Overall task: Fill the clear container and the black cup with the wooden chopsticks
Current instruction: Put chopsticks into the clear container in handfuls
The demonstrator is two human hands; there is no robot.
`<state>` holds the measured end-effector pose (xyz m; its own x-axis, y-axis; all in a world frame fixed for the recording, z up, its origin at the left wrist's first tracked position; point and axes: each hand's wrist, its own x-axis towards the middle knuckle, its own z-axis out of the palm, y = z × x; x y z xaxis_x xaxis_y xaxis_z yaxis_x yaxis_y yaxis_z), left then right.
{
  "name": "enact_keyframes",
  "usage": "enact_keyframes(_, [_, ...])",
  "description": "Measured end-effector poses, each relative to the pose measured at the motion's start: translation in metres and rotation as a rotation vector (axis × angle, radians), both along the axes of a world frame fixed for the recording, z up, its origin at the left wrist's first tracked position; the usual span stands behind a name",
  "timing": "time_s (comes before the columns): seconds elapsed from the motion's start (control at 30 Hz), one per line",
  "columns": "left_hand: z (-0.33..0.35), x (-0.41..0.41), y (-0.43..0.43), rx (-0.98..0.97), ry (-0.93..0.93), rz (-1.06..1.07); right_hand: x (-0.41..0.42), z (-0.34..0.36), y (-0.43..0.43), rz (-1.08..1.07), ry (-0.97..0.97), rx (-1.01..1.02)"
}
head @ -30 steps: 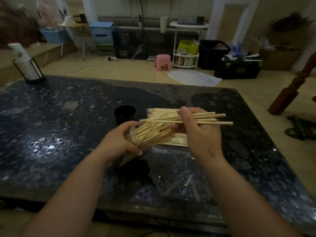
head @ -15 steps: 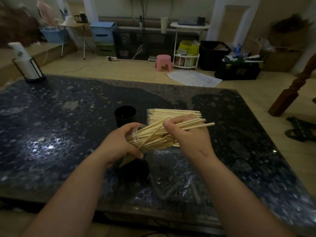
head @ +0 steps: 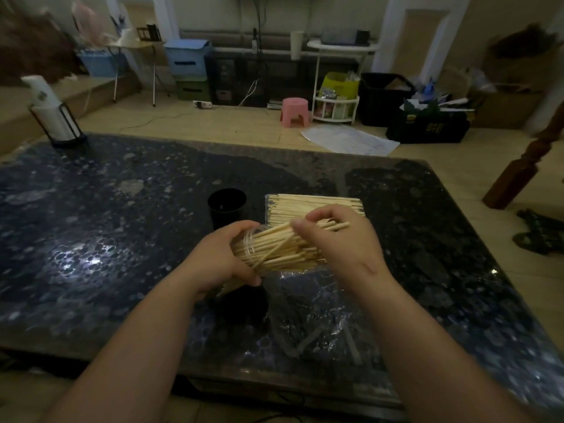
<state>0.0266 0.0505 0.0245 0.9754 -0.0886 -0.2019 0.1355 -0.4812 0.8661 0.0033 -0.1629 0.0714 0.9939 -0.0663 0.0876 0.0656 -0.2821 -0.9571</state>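
Left hand (head: 219,257) grips tilted clear plastic container (head: 247,243) over dark speckled table (head: 91,209). Right hand (head: 341,239) grasps pale wooden chopsticks (head: 280,253), now seated deeper in container than second ago. Round black cup (head: 227,207) behind, apparently unfilled.

Single head-worn view — looks forward and down, close over the dark worktop (head: 91,239); room floor (head: 244,123) visible beyond.

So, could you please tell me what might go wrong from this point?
The left hand grips the clear container tilted almost sideways, so its chopsticks could slide out. One chopstick lies crossed in the bundle and may jam if the right hand pushes more in. The black cup stands just behind the left hand; a nudge might tip it.
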Motion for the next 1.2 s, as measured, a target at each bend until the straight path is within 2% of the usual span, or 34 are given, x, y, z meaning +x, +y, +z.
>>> enact_keyframes(0.13, [-0.001,0.001,0.002,0.009,0.006,0.001,0.001,0.000,-0.004,-0.067,-0.050,0.092])
enact_keyframes(0.27, [-0.001,0.001,0.000,0.031,0.011,0.000,0.002,-0.002,-0.002,0.102,-0.035,-0.169])
enact_keyframes(0.33, [0.000,0.001,0.000,0.025,0.009,0.005,0.003,-0.004,-0.003,0.093,-0.064,-0.215])
enact_keyframes(0.47, [0.000,0.001,-0.001,0.030,0.013,0.008,0.005,-0.007,-0.004,-0.014,-0.076,-0.109])
enact_keyframes(0.6, [-0.001,0.001,-0.001,0.028,0.014,0.011,0.005,-0.010,-0.005,0.051,-0.050,-0.151])
enact_keyframes(0.77, [0.000,0.000,0.000,0.000,0.006,0.060,0.008,-0.010,-0.013,-0.016,-0.091,-0.073])
enact_keyframes(1.0, [-0.002,-0.001,0.002,-0.101,-0.005,0.134,0.012,-0.019,-0.022,-0.080,0.083,-0.088])
enact_keyframes(1.2, [-0.002,0.000,0.000,-0.150,0.010,0.196,0.014,-0.033,-0.024,0.104,0.190,-0.354])
